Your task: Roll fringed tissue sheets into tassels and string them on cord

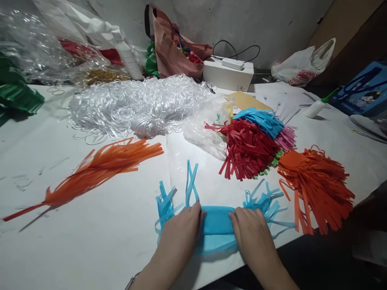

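A sheet of blue tissue paper (218, 220) with fringed ends lies near the front edge of the table, its uncut middle folded over into a band. My left hand (186, 225) grips the band's left side, thumb and fingers pressed onto the paper. On the right side of the same band, my right hand (250, 227) pinches it in the same way. Blue strips spread out beyond both hands, and two stand up above my left hand. To the left rests an orange tissue tassel (102, 171) with a twisted end.
Red fringed paper (248, 149) and an orange fringed bundle (317, 181) lie to the right. White ribbon (136, 104) is heaped at the back, near a pink bag (172, 52) and a white box (228, 75). A glue bottle (316, 108) stands at the right.
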{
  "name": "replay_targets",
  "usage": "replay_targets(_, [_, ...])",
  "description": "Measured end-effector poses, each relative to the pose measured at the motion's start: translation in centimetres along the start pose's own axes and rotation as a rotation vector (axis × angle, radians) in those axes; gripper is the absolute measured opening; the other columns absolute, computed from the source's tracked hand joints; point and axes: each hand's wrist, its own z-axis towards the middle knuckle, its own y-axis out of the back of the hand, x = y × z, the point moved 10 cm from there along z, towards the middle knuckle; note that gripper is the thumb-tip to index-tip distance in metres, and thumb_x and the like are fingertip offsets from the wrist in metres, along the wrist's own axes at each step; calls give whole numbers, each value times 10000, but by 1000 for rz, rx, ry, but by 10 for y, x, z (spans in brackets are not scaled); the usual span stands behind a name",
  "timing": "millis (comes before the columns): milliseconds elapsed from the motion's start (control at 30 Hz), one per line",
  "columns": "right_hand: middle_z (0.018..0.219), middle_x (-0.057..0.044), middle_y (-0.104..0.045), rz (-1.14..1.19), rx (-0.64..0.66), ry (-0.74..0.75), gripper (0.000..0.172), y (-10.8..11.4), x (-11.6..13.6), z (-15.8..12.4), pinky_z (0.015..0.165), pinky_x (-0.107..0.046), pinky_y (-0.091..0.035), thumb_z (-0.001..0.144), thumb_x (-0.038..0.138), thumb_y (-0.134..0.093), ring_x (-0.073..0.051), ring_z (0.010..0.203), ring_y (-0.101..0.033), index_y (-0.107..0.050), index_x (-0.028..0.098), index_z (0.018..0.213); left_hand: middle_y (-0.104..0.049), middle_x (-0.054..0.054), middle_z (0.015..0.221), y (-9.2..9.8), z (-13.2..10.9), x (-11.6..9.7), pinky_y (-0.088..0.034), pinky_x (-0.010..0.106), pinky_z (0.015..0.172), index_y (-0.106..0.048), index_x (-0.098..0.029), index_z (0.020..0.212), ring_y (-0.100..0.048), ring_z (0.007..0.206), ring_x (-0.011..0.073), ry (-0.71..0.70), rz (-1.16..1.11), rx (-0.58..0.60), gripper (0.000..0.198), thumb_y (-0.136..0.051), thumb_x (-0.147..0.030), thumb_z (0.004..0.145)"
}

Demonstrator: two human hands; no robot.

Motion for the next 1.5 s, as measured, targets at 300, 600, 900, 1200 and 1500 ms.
replay_targets(300, [908,-66,-675,88,-144,86,170,26,12,7,903,-434,-343,1021,202,-456,-240,892,-610,-621,201,980,-769,128,829,-1,14,0,-475,349,608,-626,-150,973,-751,805,327,35,7,59,237,-413,-239,1021])
replay_targets(600, [801,-36,-671,157,-89,393,207,5,45,-16,996,-444,-322,969,75,-464,-204,851,-597,-656,151,976,-738,106,918,22,-2,0,-488,356,664,-626,-155,979,-703,808,266,-134,-23,-243,146,-480,-165,978])
replay_targets(900, [820,-28,-664,265,-113,337,164,24,45,-9,980,-429,-310,982,163,-485,-195,813,-585,-642,175,934,-705,19,880,35,-53,-49,-344,409,928,-641,-208,928,-579,866,221,-665,39,-623,203,-472,-103,962])
replay_targets(1200, [1010,-67,-702,107,-153,236,209,17,15,-21,1075,-466,-266,984,107,-446,-225,1025,-606,-635,184,942,-709,16,901,26,-59,-22,-323,423,916,-651,-222,957,-587,851,213,-604,-122,-637,336,-342,-103,1012])
replay_targets(1500, [859,-54,-623,-3,-16,72,299,6,1,5,929,-455,-329,1019,184,-385,-228,867,-559,-580,200,793,-657,41,854,22,-37,0,-387,408,723,-622,-208,793,-597,780,235,-305,-29,-488,295,-406,-206,993])
